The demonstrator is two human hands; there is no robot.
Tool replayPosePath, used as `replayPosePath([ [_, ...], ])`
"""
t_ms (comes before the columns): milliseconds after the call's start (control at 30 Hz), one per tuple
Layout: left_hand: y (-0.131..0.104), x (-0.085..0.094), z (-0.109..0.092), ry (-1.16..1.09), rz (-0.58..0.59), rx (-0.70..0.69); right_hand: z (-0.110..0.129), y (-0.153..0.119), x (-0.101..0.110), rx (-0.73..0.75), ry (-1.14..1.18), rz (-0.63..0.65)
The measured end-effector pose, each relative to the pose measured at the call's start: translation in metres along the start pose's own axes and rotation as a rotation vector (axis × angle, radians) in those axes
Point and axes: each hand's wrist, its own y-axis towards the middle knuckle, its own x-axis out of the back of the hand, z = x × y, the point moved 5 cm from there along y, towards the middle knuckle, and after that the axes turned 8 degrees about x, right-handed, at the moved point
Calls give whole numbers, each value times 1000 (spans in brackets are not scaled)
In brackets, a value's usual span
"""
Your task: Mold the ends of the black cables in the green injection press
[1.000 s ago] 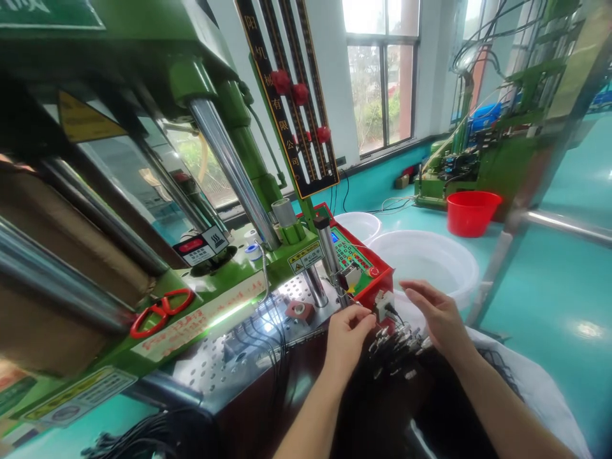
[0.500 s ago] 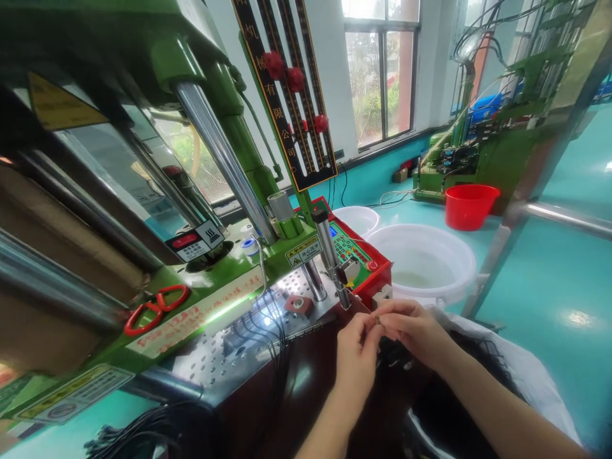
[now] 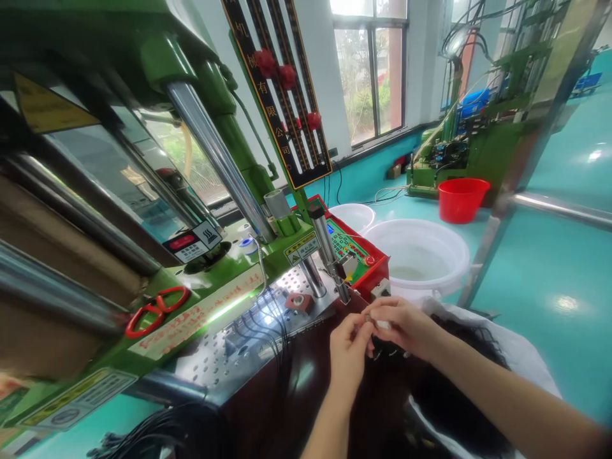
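Over the dark tabletop (image 3: 306, 376), my left hand (image 3: 348, 341) and my right hand (image 3: 406, 325) meet with their fingertips pinched together. Between them is a tiny piece, mostly covered by the fingers and too small to name. A small white part (image 3: 383, 324) shows under the fingers of my right hand. Just below and beyond the hands, small dark parts lie in shadow. To the left, thin black cables (image 3: 281, 344) run down from the perforated metal plate (image 3: 201, 363) of the green press onto the tabletop.
Red-handled scissors (image 3: 157, 312) lie on the green press (image 3: 282, 252). A red control box (image 3: 380, 271) stands beyond my hands. White tubs (image 3: 415, 245) and a red bucket (image 3: 461, 199) are on the floor. A white bag (image 3: 521, 357) with black cables sits right; bundled cables (image 3: 157, 427) lie lower left.
Both hands stay together and have shifted slightly left in view. The white part under my right fingers now shows. The view has turned a little to the right.
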Motion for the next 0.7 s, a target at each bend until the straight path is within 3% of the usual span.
replayPosePath([
  [200, 1, 6, 3, -54, 8, -3, -7, 0, -3, 29, 29, 19],
  [400, 3, 7, 4, -51, 35, -31, -7, 0, -3, 29, 18, -62],
  [700, 5, 9, 4, 14, 63, -33, 0, -3, -4, 46, -104, -48],
])
